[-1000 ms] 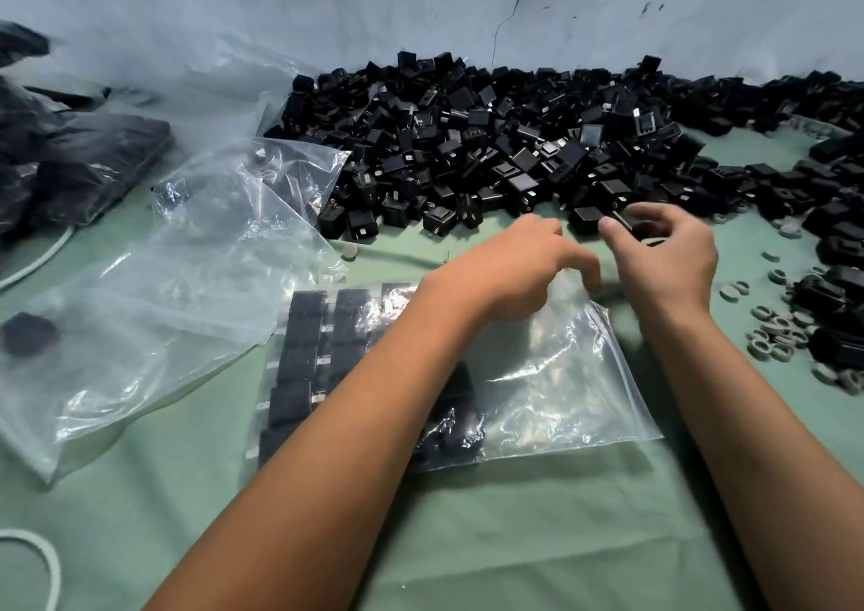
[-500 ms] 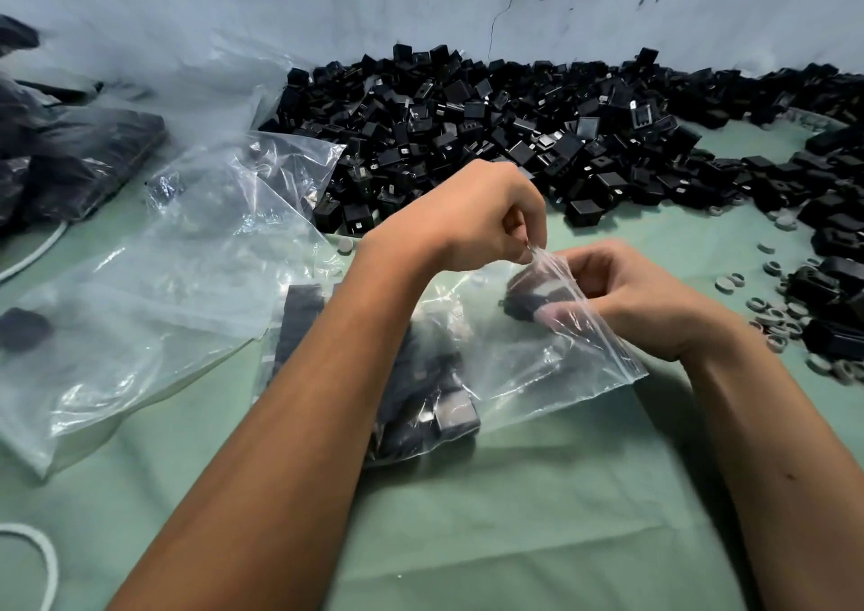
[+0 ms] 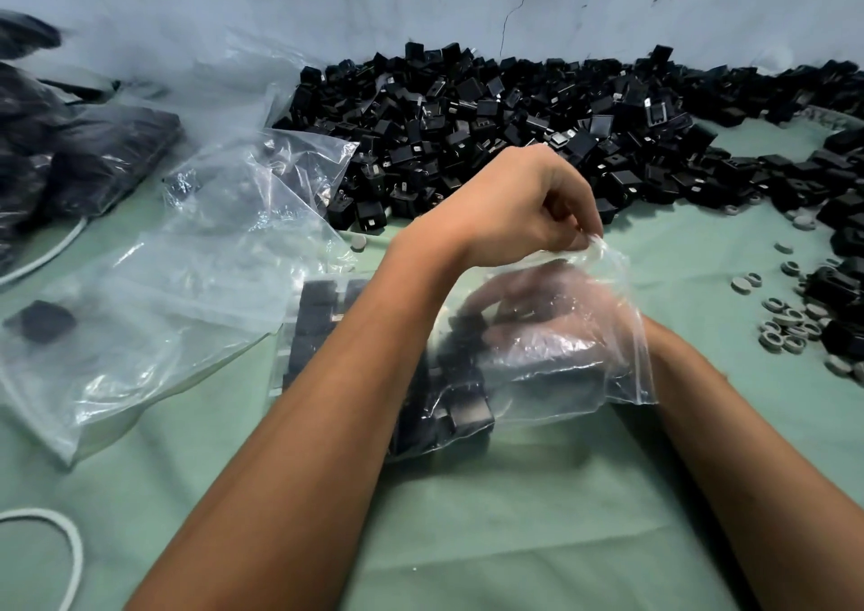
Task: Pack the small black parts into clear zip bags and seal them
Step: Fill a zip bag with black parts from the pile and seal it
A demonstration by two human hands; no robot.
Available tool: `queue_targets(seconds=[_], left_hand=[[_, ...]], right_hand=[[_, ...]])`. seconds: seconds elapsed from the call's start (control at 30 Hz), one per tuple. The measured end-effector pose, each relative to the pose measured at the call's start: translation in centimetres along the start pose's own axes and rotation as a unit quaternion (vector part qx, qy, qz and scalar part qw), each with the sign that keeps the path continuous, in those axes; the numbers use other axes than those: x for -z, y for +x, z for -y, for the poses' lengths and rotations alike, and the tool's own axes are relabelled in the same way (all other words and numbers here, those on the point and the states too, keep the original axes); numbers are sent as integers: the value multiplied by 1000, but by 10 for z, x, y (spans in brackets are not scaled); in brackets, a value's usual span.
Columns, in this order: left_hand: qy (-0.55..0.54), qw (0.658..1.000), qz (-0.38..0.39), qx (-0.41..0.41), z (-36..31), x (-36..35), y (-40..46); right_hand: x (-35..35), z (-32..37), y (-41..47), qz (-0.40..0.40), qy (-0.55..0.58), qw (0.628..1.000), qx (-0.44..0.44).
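A clear zip bag (image 3: 584, 376) lies on the green cloth at the centre, partly filled with rows of small black parts (image 3: 318, 311). My left hand (image 3: 505, 208) pinches the bag's upper mouth edge and holds it lifted. My right hand (image 3: 537, 302) is inside the bag, seen blurred through the plastic, its fingers reaching left toward the parts. Whether it holds a part is unclear. A large heap of loose black parts (image 3: 491, 119) lies behind the bag along the wall.
Empty clear bags (image 3: 163, 306) lie crumpled at the left, one over a single black part (image 3: 39, 320). Filled dark bags (image 3: 93, 157) sit at the far left. Grey rings (image 3: 785, 325) are scattered at the right. A white cable (image 3: 70, 549) loops at the lower left.
My right hand took a black part from the heap and went deep into the bag with it. My left hand lifted the bag's mouth edge higher.
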State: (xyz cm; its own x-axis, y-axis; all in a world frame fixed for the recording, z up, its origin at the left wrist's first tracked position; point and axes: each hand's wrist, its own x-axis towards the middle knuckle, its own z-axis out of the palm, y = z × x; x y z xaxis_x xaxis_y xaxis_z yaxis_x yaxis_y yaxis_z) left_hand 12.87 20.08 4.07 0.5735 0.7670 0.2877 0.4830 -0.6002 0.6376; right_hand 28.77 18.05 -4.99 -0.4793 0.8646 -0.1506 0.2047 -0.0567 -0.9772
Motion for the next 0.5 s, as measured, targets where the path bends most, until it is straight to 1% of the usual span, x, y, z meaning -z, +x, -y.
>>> queue_targets(seconds=[0.07,0.1,0.13,0.17,0.2,0.23,0.27,0.3,0.37,0.4,0.43,0.47,0.5], left_hand=[[-15,1000,5,8,0,1,-1],[-33,999,8,19,1,5,-3],[-53,998,9,31,3,10,-5],[-64,997,7,44,6,18,-8],[-68,996,2,59,10,27,-12],[-70,995,-2,77,15,36,-17],[-70,993,-7,98,20,45,-22],[-65,990,-12,122,27,54,-28],[-44,983,-15,175,42,68,-40],[-33,979,-9,203,49,73,-45],[-21,973,3,230,55,77,-49],[-10,966,20,256,61,80,-53],[-4,960,39,279,65,82,-56]], right_hand=[[-4,11,-2,14,15,1000,22],[0,14,-1,59,8,998,34],[0,16,0,120,-31,991,52],[-4,19,-4,153,-81,982,70],[-6,20,-4,140,-101,980,95],[-4,16,-3,108,-106,979,133],[-5,13,-2,101,-107,977,157],[-7,10,-1,102,-96,976,164],[-10,7,0,114,-68,982,132],[-13,9,0,116,-52,982,139],[-13,11,0,139,-39,977,158],[-14,12,-1,160,-60,972,162],[-15,11,1,161,-82,969,171]])
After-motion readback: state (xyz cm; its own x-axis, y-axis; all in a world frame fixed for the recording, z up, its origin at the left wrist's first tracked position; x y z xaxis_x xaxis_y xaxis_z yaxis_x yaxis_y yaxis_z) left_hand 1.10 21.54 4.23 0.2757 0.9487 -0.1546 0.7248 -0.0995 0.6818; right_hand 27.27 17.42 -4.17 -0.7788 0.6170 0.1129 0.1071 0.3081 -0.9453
